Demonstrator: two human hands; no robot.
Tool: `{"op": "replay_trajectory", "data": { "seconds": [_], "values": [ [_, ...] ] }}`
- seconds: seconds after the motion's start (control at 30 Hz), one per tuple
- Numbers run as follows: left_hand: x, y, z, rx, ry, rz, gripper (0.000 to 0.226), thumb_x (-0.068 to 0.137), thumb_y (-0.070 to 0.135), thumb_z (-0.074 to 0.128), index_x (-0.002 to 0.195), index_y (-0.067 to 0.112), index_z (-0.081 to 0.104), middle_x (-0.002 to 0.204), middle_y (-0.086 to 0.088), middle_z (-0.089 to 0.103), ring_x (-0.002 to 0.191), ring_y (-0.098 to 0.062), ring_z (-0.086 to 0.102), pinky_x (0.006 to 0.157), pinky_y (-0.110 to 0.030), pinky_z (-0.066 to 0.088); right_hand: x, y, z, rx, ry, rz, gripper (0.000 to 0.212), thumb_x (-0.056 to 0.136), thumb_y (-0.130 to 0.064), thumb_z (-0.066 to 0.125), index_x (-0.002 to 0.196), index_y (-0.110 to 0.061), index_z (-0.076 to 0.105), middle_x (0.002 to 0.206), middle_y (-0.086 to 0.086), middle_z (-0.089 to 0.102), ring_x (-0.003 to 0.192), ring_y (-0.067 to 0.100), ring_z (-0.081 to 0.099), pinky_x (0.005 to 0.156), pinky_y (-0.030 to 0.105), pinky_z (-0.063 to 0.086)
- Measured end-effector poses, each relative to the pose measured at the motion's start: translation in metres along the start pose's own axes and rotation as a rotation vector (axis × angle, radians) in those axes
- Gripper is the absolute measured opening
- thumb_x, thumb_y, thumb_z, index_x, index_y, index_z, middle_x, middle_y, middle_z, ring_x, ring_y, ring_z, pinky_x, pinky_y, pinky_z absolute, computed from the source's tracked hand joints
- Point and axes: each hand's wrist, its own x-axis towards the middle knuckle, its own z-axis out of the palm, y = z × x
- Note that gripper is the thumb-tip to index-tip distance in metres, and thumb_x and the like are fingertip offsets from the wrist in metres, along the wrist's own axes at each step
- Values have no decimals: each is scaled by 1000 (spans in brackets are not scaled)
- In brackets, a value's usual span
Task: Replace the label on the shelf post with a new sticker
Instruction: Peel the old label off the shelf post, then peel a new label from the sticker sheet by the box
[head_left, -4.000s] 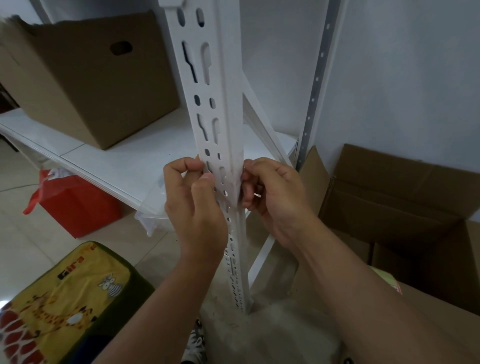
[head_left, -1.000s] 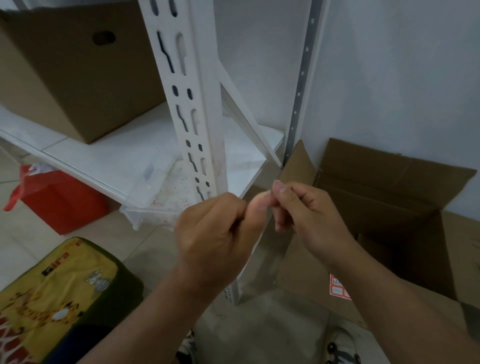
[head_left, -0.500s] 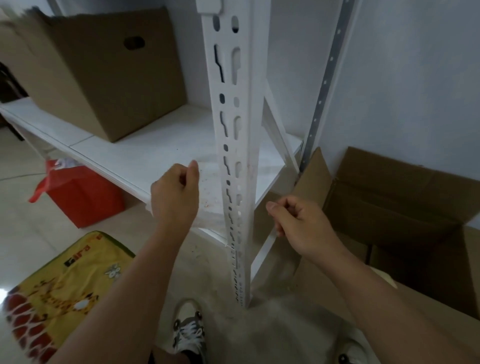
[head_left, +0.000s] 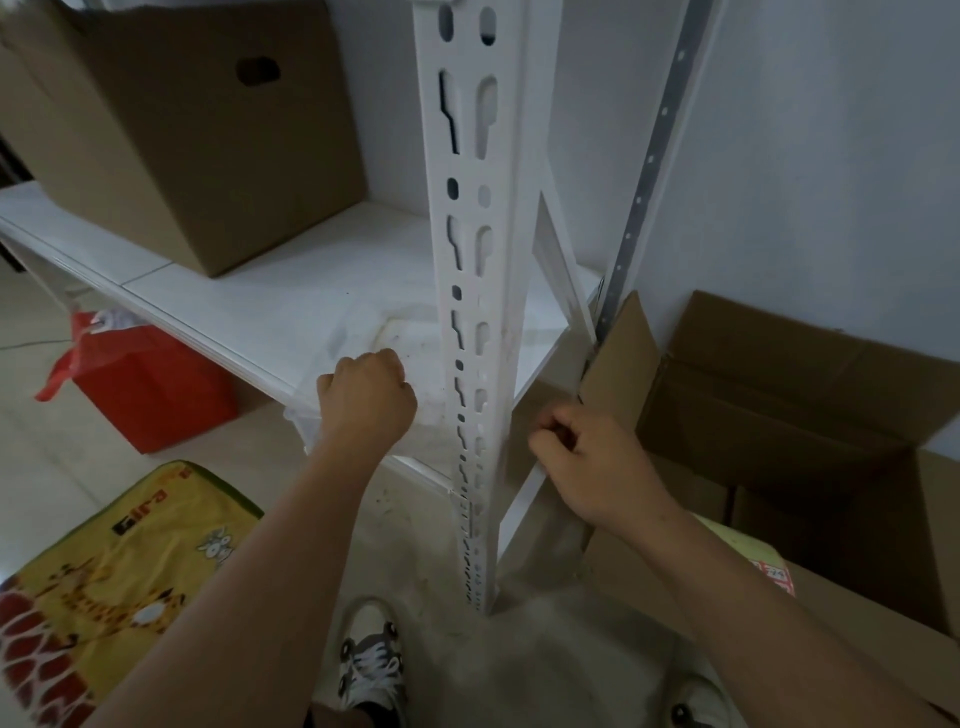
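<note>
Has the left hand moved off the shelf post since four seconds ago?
Yes. The left hand was then pressed against the shelf post; now it has gone leftward, clear of the post, fingers curled over the clear plastic bag at the shelf edge.

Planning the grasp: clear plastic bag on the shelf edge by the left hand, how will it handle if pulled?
Likely floppy: the clear plastic bag lies crumpled on the shelf, draping over its edge by the left hand. Probably very light, thin and see-through. It may slide easily on the smooth board, though its contents cannot be made out.
</note>
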Motion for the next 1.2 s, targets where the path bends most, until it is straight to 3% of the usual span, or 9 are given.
{"op": "replay_trajectory", "data": {
  "seconds": [0.07, 0.17, 0.33, 0.5, 0.63, 0.73, 0.83, 1.0, 1.2],
  "values": [
    [-3, 2, 0, 16, 16, 19, 18, 90, 17, 48, 93, 12, 66, 88, -3, 60, 99, -29, 53, 88, -41, 37, -1, 0, 0, -3, -7, 1, 19, 93, -23, 49, 83, -19, 65, 72, -5, 62, 68, 9, 56, 58, 23, 44],
    [-8, 6, -3, 38, 74, 39, 37, 90, 22, 41, 57, 8, 49, 57, -3, 46, 74, -26, 48, 78, -37, 33, 0, 1, 0, 33, -5, 12, 27, 95, -24, 43, 79, -13, 62, 69, 3, 61, 65, 16, 56, 57, 33, 45],
    [-17, 14, -19, 87, 35, 20, 56, 94, 39, 28, 47, 10, 41, 50, -3, 41, 65, -24, 45, 84, -41, 38, 0, 2, -3, 94, -14, 5, 20, 98, -18, 42, 98, -23, 61, 73, -8, 61, 72, 19, 62, 67, 33, 52],
    [-41, 27, -40, 158, -140, -12, 42, 99, 36, 35, 68, 12, 50, 66, -2, 54, 62, -18, 54, 58, -27, 37, 2, 7, -9, 42, -5, -36, 33, 97, -10, 47, 125, -24, 56, 100, -16, 48, 84, 2, 53, 68, 6, 44],
    [-79, 35, -44, 335, -671, 263, 35, 101, 38, 34, 73, 20, 45, 82, -1, 63, 74, -13, 59, 87, -35, 52, -2, 18, -28, -50, -108, 3, 27, 100, -15, 42, 119, -24, 58, 94, -17, 52, 86, 1, 52, 67, 9, 40],
    [-92, 46, -32, 372, -931, 342, 28, 102, 25, 37, 89, 12, 59, 82, 2, 67, 83, -14, 67, 90, -34, 52, -8, 30, -46, -98, -97, 55, 23, 101, -18, 39, 108, -26, 59, 88, -17, 53, 77, 0, 51, 62, 14, 35],
    [-103, 72, -15, 287, -968, 423, 31, 101, 27, 38, 110, 11, 63, 89, 1, 65, 76, -12, 62, 77, -28, 54, -13, 41, -64, -147, 2, 75, 24, 101, -16, 37, 98, -27, 57, 102, -7, 52, 86, 4, 50, 68, 16, 35],
    [-122, 123, 25, 234, -959, 579, 38, 100, 37, 39, 122, 11, 56, 117, -10, 62, 101, -25, 60, 84, -35, 47, -21, 66, -90, -146, 75, 169, 30, 100, -13, 33, 103, -20, 62, 113, 3, 47, 89, 10, 51, 62, 10, 34],
    [-120, 171, 115, 13, -810, 426, 44, 98, 37, 44, 135, 12, 47, 134, -10, 55, 119, -27, 55, 96, -36, 46, -32, 76, -105, -135, 101, 218, 29, 99, -12, 35, 104, -20, 63, 107, 5, 48, 75, 10, 49, 59, 18, 36]
  ]
}}
